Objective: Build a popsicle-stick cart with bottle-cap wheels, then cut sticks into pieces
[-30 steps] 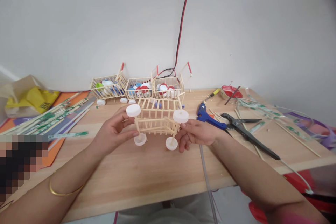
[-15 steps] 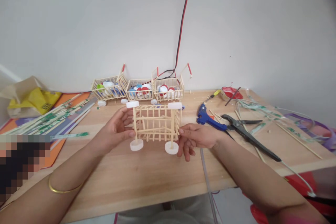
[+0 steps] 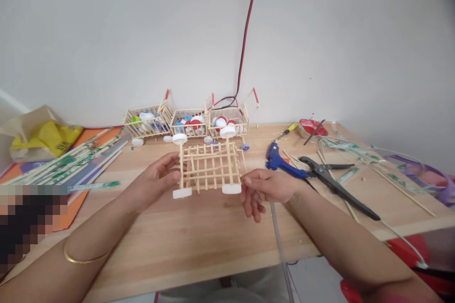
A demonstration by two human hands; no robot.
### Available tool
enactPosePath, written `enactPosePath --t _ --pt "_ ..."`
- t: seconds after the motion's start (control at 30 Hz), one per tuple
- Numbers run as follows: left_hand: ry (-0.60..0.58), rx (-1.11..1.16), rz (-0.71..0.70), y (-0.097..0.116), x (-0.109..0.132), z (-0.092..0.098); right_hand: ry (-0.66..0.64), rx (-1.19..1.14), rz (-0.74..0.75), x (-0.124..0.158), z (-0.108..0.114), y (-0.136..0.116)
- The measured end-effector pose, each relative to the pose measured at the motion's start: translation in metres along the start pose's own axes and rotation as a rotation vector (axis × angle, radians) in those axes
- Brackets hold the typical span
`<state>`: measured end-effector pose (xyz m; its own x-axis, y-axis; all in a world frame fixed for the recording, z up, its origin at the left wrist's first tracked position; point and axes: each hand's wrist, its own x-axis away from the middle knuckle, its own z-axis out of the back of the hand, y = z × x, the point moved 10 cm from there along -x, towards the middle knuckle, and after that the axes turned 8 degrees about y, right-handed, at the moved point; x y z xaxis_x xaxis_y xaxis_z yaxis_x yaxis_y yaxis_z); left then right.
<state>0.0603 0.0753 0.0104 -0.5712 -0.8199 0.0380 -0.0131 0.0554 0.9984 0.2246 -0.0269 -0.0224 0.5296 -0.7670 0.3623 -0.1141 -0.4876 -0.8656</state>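
A small cart [image 3: 208,167] built of thin wooden sticks, with white bottle-cap wheels, is held above the wooden table [image 3: 199,236]. It is tipped so its slatted underside faces me, wheels at the corners. My left hand [image 3: 156,181] grips its left side with thumb and fingers. On the cart's right side my right hand [image 3: 265,187] pinches the frame, its other fingers hanging loose.
Three stick carts [image 3: 188,120] filled with coloured caps stand along the wall. A blue glue gun [image 3: 279,159] and black pliers [image 3: 334,182] lie to the right, near a red lid [image 3: 313,126]. Sticks and strips [image 3: 71,161] lie at the left by a yellow bag [image 3: 46,136].
The cart has been rotated in my hands: its open side first faced me, now its slatted bottom and wheels do. Both hands kept their hold.
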Motion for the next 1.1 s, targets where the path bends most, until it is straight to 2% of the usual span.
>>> enactPosePath --t 0.33,0.57,0.67,0.8,0.9,1.0,1.1 --pt "0.036 -0.002 0.148 -0.027 -0.004 0.006 0.049 0.003 0.031 -0.005 0.009 0.000" --pt "-0.065 0.005 0.148 -0.023 -0.004 0.000 0.097 0.260 0.042 0.005 0.015 -0.011" --pt "-0.086 -0.005 0.156 -0.021 -0.004 -0.001 0.163 0.366 0.058 0.013 0.025 -0.021" --pt "-0.085 -0.007 0.186 -0.020 -0.003 0.000 0.277 0.391 0.178 0.027 0.039 -0.044" --pt "-0.062 -0.041 0.188 -0.019 -0.004 0.004 0.311 0.364 0.271 0.040 0.042 -0.058" --pt "-0.042 -0.063 0.176 -0.017 -0.004 0.009 0.275 0.304 0.421 0.053 0.040 -0.072" --pt "-0.026 -0.084 0.186 -0.018 -0.004 0.011 0.161 0.168 0.668 0.067 0.034 -0.090"
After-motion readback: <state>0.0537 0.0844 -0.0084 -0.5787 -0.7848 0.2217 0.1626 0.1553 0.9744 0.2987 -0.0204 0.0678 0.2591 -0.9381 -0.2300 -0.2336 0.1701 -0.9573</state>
